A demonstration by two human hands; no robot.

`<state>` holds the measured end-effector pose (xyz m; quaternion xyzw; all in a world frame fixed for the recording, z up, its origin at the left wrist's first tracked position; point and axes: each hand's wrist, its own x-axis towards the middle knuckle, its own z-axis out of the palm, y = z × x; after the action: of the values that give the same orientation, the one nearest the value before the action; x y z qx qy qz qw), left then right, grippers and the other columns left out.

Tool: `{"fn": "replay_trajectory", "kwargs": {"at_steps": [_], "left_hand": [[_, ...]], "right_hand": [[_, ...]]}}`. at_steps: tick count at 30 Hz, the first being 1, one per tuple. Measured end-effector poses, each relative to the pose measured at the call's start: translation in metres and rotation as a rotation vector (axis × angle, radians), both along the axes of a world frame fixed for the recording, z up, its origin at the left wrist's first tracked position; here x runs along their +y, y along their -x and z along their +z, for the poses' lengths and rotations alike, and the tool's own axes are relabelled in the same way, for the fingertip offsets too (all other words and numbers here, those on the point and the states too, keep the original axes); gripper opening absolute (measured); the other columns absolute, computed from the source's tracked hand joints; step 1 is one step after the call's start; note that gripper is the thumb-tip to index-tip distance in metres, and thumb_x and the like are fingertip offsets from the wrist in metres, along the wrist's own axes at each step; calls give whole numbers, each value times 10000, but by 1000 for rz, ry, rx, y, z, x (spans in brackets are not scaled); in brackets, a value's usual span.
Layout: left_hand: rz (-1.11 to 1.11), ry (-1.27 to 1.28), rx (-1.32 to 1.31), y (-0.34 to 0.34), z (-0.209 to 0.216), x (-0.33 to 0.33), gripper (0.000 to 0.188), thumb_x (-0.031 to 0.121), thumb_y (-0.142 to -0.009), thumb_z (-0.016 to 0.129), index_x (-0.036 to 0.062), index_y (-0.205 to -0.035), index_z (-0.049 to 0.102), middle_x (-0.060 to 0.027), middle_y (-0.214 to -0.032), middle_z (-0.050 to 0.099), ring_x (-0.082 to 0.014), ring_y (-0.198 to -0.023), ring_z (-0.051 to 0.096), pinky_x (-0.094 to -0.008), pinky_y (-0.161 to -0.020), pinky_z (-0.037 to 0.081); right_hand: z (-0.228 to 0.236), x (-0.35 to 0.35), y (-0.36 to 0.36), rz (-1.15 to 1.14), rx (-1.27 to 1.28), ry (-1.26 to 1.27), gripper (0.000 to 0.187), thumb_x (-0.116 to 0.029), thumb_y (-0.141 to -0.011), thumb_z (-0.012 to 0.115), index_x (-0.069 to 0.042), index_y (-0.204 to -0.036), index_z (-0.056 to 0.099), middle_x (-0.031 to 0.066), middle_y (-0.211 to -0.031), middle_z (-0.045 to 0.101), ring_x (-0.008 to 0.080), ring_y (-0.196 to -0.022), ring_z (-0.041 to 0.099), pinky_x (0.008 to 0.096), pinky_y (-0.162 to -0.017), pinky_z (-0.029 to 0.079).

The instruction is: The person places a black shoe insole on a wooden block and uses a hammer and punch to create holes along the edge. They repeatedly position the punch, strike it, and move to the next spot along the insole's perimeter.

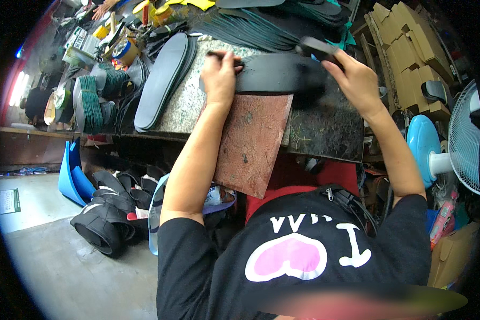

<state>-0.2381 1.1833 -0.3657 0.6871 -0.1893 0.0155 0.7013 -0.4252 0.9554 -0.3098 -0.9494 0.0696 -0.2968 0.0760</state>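
Note:
A black shoe sole (277, 73) lies across the bench in front of me, small dots on its face and its right end blurred. My left hand (218, 77) is closed at its left end, fingers curled round a small dark piece whose kind I cannot make out. Above the sole's right end, my right hand (354, 80) grips a dark, flat, bar-like object (317, 48); its exact kind is unclear. A worn reddish-brown board (253, 141) sits below the sole and overhangs the bench's front edge.
Left of my hands lies a stack of dark soles (162, 82); a larger pile of soles (250, 29) covers the back. Spools of green cord (87, 104) stand farther left. Cardboard boxes (410, 53) and a fan (466, 136) are at right. Black shoe pieces (104, 224) lie below.

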Motion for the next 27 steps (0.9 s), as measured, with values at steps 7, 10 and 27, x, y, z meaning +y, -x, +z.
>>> {"fn": "replay_trajectory", "kwargs": {"at_steps": [7,10,27], "left_hand": [[127,-113,-208,4,2,-1,129,137,-945,612,14,-949,573,-84,-794,676,-182,-708,672,-297,-642,530],[148,-183,-431,14,4,-4,120,143,-905,665,50,-927,592,-80,-756,651,-205,-668,649,-321,-626,503],[190,-151,-306,-7,-4,-1,139,170,-920,633,36,-903,605,-123,-812,666,-261,-740,654,-376,-697,502]], "right_hand": [[-19,-54,45,-165,431,-10,360,-333,-842,695,-205,-1175,652,80,-893,596,291,-885,638,411,-748,514],[-20,-37,27,6,159,86,400,-237,-803,720,-181,-1192,643,65,-1096,602,250,-1075,581,380,-866,518],[-1,-71,-73,-17,-24,188,483,-7,-837,596,-284,-1228,655,42,-1017,715,219,-853,692,321,-749,568]]}}
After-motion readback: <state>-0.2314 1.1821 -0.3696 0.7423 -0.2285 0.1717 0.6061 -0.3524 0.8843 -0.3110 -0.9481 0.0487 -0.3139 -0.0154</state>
